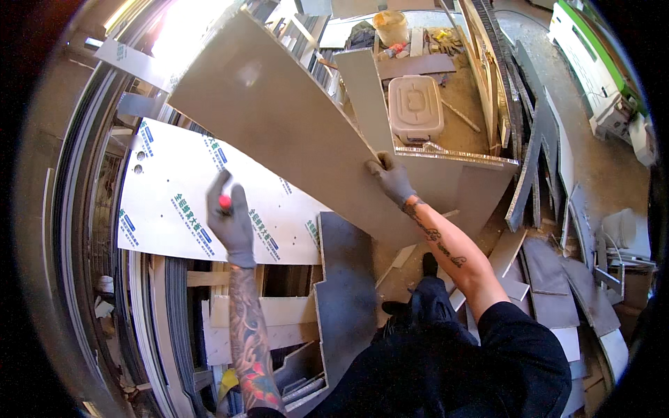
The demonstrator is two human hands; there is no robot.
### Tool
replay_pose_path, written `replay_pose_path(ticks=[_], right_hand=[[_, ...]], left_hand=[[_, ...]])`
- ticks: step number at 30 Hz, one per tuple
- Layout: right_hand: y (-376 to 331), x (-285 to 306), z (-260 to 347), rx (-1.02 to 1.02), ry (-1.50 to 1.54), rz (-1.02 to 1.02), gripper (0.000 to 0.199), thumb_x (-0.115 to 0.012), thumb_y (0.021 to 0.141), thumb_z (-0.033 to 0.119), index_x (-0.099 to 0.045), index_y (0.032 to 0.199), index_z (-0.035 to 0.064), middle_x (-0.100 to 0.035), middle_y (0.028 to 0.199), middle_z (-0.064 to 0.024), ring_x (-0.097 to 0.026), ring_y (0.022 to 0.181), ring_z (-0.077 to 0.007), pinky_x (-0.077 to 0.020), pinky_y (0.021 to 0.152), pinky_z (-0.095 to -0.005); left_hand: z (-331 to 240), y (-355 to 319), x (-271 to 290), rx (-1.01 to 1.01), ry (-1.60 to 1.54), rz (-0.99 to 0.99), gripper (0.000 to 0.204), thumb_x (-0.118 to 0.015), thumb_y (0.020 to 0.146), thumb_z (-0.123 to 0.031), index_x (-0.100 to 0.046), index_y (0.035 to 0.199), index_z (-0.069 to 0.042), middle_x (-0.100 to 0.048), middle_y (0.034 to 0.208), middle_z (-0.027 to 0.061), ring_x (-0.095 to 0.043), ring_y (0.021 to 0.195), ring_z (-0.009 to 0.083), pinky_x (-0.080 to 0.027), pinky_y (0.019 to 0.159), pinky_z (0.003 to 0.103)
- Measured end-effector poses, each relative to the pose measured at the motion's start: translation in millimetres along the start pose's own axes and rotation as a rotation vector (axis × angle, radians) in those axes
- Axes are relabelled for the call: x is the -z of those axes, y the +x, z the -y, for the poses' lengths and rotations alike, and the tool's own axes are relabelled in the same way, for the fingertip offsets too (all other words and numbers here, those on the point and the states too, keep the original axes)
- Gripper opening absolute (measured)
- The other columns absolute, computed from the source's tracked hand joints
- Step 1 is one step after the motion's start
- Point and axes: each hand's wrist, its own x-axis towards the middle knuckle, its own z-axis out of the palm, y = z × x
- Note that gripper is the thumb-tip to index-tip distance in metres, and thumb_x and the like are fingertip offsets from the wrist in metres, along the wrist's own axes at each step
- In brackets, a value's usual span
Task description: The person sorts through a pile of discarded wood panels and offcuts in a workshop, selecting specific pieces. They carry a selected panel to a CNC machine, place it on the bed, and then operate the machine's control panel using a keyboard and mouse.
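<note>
My right hand (389, 177), in a grey glove, is closed on the edge of a large grey-brown panel (279, 118). That panel is tilted and reaches up to the far left. My left hand (232, 217), also gloved, is curled round a small thing with a red end (224, 201); the rest of it is hidden and its kind does not show. Below the left hand lies a white printed board (164, 188) with small holes in it. A dark grey panel (345, 279) stands close to my legs, and a narrow grey panel (367, 97) leans beyond the right hand.
At the back, a lidded plastic box (416, 108) and a yellowish bucket (391, 29) stand near scattered tools. Several panels (533, 153) lean in a row at the right, with offcuts (550, 279) piled below. Long stacked strips (77, 230) line the left. A white and green machine (589, 56) stands far right.
</note>
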Motion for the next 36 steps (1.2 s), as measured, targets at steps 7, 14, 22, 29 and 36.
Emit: replay_pose_path(ticks=[7, 14, 22, 29, 36], right_hand=[[7.0, 41.5, -58.2, 0.054, 0.032, 0.012, 0.034, -0.068, 0.092, 0.025, -0.063, 0.111, -0.0030, -0.069, 0.096, -0.0092, -0.060, 0.086, -0.0140, -0.0501, 0.078, -0.0309], [12.8, 95.0, -112.0, -0.028, -0.011, -0.045, 0.036, -0.068, 0.091, 0.024, -0.063, 0.116, -0.0016, -0.069, 0.103, -0.0121, -0.062, 0.093, -0.0173, -0.0497, 0.084, -0.0337], [67.8, 212.6, -114.9, 0.106, -0.705, 0.045, 0.055, -0.073, 0.078, 0.034, -0.062, 0.126, 0.0096, -0.064, 0.126, -0.0166, -0.059, 0.118, -0.0327, -0.0454, 0.103, -0.0396], [87.1, 292.3, -128.6, -0.266, -1.311, 0.134, 0.077, -0.070, 0.078, 0.046, -0.044, 0.145, 0.0176, -0.048, 0.146, -0.0083, -0.036, 0.140, -0.0248, -0.0182, 0.116, -0.0536], [76.6, 283.0, -126.2, -0.239, -1.318, 0.060, 0.052, -0.065, 0.086, 0.048, -0.060, 0.128, 0.0185, -0.059, 0.129, -0.0090, -0.049, 0.126, -0.0267, -0.0235, 0.110, -0.0494]], left_hand=[[-111.9, 155.8, -50.9, -0.569, 0.633, 0.235, 0.075, -0.076, 0.085, -0.033, -0.042, 0.145, -0.003, -0.051, 0.139, 0.0206, -0.053, 0.127, 0.0322, -0.052, 0.096, 0.041], [-115.7, 174.6, -166.1, -0.273, 0.548, 0.683, 0.050, -0.075, 0.084, -0.024, -0.060, 0.128, -0.007, -0.068, 0.115, 0.0132, -0.068, 0.102, 0.0256, -0.052, 0.092, 0.039], [-127.7, 189.4, -224.6, -0.348, 0.484, 0.675, 0.043, -0.074, 0.085, -0.024, -0.062, 0.124, -0.011, -0.069, 0.110, 0.0098, -0.069, 0.100, 0.0235, -0.054, 0.087, 0.037], [-141.4, 205.8, -234.3, -0.352, 0.468, 0.714, 0.040, -0.071, 0.087, -0.014, -0.062, 0.126, -0.010, -0.068, 0.110, 0.0091, -0.069, 0.099, 0.0232, -0.056, 0.087, 0.037], [-122.2, 181.8, -243.1, -0.501, 0.591, 0.735, 0.041, -0.071, 0.086, -0.013, -0.062, 0.125, -0.012, -0.067, 0.109, 0.0073, -0.069, 0.097, 0.0229, -0.056, 0.086, 0.037]])
